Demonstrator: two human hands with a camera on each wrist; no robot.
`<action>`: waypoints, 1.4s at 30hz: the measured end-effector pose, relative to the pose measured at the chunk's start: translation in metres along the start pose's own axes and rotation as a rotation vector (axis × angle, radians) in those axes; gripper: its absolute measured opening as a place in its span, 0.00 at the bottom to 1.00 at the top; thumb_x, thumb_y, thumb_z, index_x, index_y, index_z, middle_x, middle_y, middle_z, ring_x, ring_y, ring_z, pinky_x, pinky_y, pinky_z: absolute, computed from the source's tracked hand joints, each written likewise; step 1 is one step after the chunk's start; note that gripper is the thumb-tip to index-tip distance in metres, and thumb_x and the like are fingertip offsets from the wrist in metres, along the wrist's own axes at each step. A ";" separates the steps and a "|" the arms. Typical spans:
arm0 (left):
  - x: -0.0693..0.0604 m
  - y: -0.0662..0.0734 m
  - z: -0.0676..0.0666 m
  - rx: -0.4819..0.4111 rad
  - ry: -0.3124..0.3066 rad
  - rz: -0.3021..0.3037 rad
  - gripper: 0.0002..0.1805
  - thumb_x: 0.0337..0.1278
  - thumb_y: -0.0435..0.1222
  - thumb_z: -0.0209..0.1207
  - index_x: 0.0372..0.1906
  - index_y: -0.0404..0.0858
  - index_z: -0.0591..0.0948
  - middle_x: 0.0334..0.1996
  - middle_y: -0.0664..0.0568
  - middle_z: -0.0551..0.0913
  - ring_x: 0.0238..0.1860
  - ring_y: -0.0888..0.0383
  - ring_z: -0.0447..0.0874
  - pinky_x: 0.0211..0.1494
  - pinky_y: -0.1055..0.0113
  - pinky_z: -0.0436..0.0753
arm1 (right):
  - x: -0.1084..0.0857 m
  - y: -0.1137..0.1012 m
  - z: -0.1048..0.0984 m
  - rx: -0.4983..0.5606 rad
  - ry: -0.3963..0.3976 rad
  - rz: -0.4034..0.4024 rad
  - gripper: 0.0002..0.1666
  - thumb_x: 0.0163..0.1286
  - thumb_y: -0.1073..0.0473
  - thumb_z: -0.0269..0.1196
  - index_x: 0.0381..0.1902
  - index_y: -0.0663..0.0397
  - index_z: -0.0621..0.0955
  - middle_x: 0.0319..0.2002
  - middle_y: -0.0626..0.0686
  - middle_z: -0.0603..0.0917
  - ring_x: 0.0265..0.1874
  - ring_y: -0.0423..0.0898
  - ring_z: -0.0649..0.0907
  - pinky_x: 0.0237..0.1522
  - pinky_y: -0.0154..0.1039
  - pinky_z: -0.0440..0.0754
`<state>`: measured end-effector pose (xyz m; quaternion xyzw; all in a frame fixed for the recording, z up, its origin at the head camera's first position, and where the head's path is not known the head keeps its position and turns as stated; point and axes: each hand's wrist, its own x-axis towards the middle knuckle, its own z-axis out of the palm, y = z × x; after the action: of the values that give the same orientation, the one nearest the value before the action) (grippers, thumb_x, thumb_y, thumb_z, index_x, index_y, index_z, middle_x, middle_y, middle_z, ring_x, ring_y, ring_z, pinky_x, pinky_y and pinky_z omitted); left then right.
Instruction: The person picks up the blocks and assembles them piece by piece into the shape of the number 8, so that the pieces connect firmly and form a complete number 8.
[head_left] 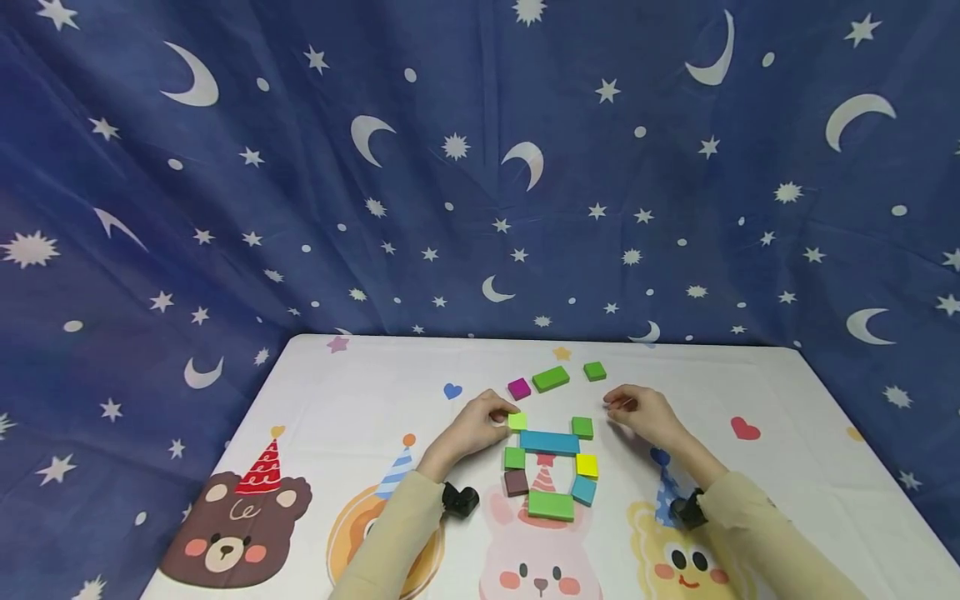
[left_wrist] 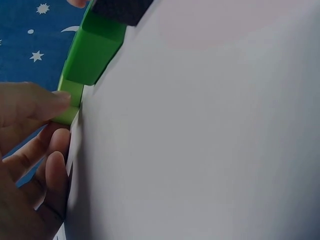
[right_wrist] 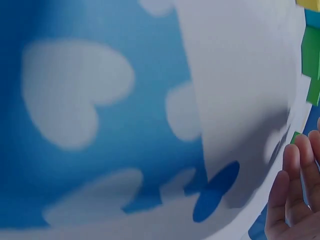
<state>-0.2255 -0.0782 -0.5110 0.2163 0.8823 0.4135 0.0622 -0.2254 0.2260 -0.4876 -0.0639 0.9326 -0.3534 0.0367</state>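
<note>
In the head view the left hand (head_left: 474,427) pinches a lime green block (head_left: 517,422) at the upper left of a block ring. The left wrist view shows its thumb on that lime block (left_wrist: 67,116), beside a green block (left_wrist: 95,47). My right hand (head_left: 647,414) hovers right of the ring, fingers loosely bent, holding nothing visible. The ring has a long blue block (head_left: 550,442), a green block (head_left: 582,427) at its upper right, a yellow block (head_left: 587,466), a brown block (head_left: 516,482), a smaller blue block (head_left: 583,490) and a long green block (head_left: 551,506) at the bottom.
Behind the ring lie a magenta block (head_left: 519,389), a green oblong block (head_left: 551,379) and a small green block (head_left: 595,371). The white tablecloth (head_left: 360,408) has printed animals. A dark blue curtain (head_left: 480,192) with moons and stars hangs behind the table.
</note>
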 end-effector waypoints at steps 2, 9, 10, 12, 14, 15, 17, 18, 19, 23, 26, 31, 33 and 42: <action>0.000 0.000 0.000 0.002 -0.001 -0.001 0.17 0.49 0.26 0.62 0.48 0.36 0.84 0.36 0.49 0.76 0.37 0.61 0.72 0.42 0.73 0.73 | 0.004 0.001 -0.002 -0.020 -0.002 0.016 0.12 0.61 0.65 0.64 0.43 0.62 0.83 0.34 0.54 0.84 0.32 0.45 0.78 0.34 0.34 0.75; 0.000 0.002 0.000 -0.003 0.000 0.001 0.17 0.49 0.26 0.62 0.48 0.35 0.84 0.36 0.49 0.76 0.37 0.59 0.73 0.42 0.73 0.73 | 0.017 0.003 -0.008 -0.033 -0.011 0.057 0.14 0.61 0.65 0.63 0.45 0.63 0.82 0.34 0.56 0.83 0.33 0.48 0.77 0.35 0.36 0.74; -0.001 0.002 0.000 -0.005 0.000 0.001 0.17 0.49 0.26 0.62 0.48 0.35 0.84 0.36 0.49 0.76 0.37 0.59 0.73 0.42 0.73 0.73 | 0.020 0.003 -0.009 -0.035 -0.011 0.056 0.14 0.61 0.65 0.63 0.45 0.64 0.82 0.35 0.57 0.83 0.34 0.49 0.77 0.35 0.36 0.73; -0.001 0.002 0.000 -0.012 -0.002 -0.006 0.17 0.49 0.26 0.62 0.48 0.35 0.84 0.36 0.49 0.76 0.38 0.59 0.73 0.42 0.73 0.73 | 0.024 0.004 -0.011 -0.037 -0.003 0.057 0.14 0.61 0.65 0.63 0.46 0.63 0.82 0.35 0.57 0.83 0.34 0.49 0.78 0.35 0.35 0.73; -0.001 0.001 0.001 -0.022 -0.005 -0.011 0.17 0.49 0.26 0.62 0.48 0.36 0.84 0.36 0.49 0.76 0.38 0.59 0.73 0.43 0.73 0.73 | 0.028 0.005 -0.012 -0.040 0.004 0.051 0.14 0.62 0.65 0.63 0.46 0.64 0.81 0.36 0.58 0.84 0.35 0.49 0.78 0.35 0.35 0.74; -0.001 0.001 0.001 -0.028 -0.005 -0.014 0.17 0.49 0.26 0.62 0.48 0.36 0.84 0.36 0.49 0.76 0.38 0.59 0.73 0.43 0.73 0.73 | 0.030 0.005 -0.012 -0.042 0.008 0.049 0.15 0.62 0.65 0.63 0.46 0.64 0.81 0.37 0.58 0.84 0.36 0.50 0.79 0.36 0.35 0.74; -0.002 0.001 0.002 -0.036 -0.004 -0.016 0.17 0.49 0.26 0.62 0.48 0.35 0.84 0.36 0.49 0.76 0.39 0.59 0.73 0.43 0.73 0.73 | 0.034 0.005 -0.013 -0.043 0.012 0.050 0.15 0.62 0.64 0.62 0.47 0.64 0.81 0.38 0.59 0.83 0.37 0.51 0.79 0.37 0.36 0.75; -0.002 0.001 0.002 -0.039 -0.003 -0.013 0.17 0.49 0.26 0.62 0.48 0.35 0.84 0.36 0.48 0.76 0.39 0.58 0.73 0.43 0.73 0.73 | 0.036 0.005 -0.013 -0.044 0.013 0.049 0.15 0.62 0.64 0.62 0.47 0.64 0.81 0.39 0.59 0.83 0.38 0.51 0.79 0.37 0.37 0.76; -0.002 0.001 0.002 -0.039 -0.001 -0.011 0.17 0.49 0.26 0.62 0.48 0.35 0.84 0.36 0.48 0.76 0.39 0.58 0.73 0.43 0.73 0.73 | 0.038 0.005 -0.014 -0.045 0.017 0.053 0.16 0.62 0.64 0.62 0.48 0.64 0.81 0.40 0.60 0.83 0.39 0.52 0.79 0.38 0.38 0.76; -0.002 0.002 0.001 -0.041 -0.001 -0.007 0.17 0.49 0.25 0.62 0.48 0.35 0.84 0.36 0.47 0.76 0.39 0.57 0.73 0.42 0.72 0.72 | 0.044 0.003 -0.015 -0.048 0.041 0.047 0.17 0.62 0.64 0.62 0.49 0.64 0.80 0.45 0.63 0.83 0.42 0.55 0.80 0.43 0.45 0.79; -0.002 0.002 0.000 -0.040 -0.002 -0.013 0.17 0.48 0.25 0.62 0.48 0.35 0.84 0.36 0.47 0.76 0.39 0.57 0.73 0.42 0.73 0.72 | 0.049 0.002 -0.015 -0.055 0.060 0.034 0.18 0.62 0.65 0.62 0.50 0.64 0.79 0.48 0.65 0.82 0.45 0.57 0.81 0.48 0.50 0.79; -0.001 0.002 -0.001 -0.029 -0.002 -0.022 0.17 0.48 0.26 0.63 0.48 0.35 0.84 0.36 0.47 0.76 0.39 0.57 0.74 0.43 0.73 0.73 | 0.055 0.000 -0.015 -0.053 0.060 0.025 0.20 0.62 0.65 0.61 0.52 0.65 0.78 0.51 0.66 0.80 0.47 0.60 0.79 0.51 0.53 0.77; -0.001 0.002 -0.002 -0.029 -0.006 -0.021 0.17 0.49 0.27 0.63 0.48 0.35 0.84 0.37 0.47 0.76 0.39 0.57 0.74 0.43 0.73 0.73 | 0.058 0.000 -0.014 -0.051 0.055 0.020 0.20 0.62 0.66 0.61 0.53 0.65 0.78 0.52 0.66 0.80 0.48 0.60 0.79 0.52 0.53 0.77; -0.002 0.002 -0.002 -0.030 -0.013 0.012 0.17 0.50 0.26 0.62 0.49 0.35 0.84 0.37 0.46 0.77 0.39 0.57 0.74 0.44 0.73 0.73 | 0.072 0.001 -0.006 -0.073 0.015 0.054 0.25 0.60 0.65 0.61 0.57 0.64 0.75 0.56 0.66 0.77 0.51 0.60 0.77 0.54 0.53 0.76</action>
<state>-0.2237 -0.0791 -0.5086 0.2235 0.8742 0.4256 0.0687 -0.2976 0.2204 -0.4852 -0.0374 0.9465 -0.3185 0.0371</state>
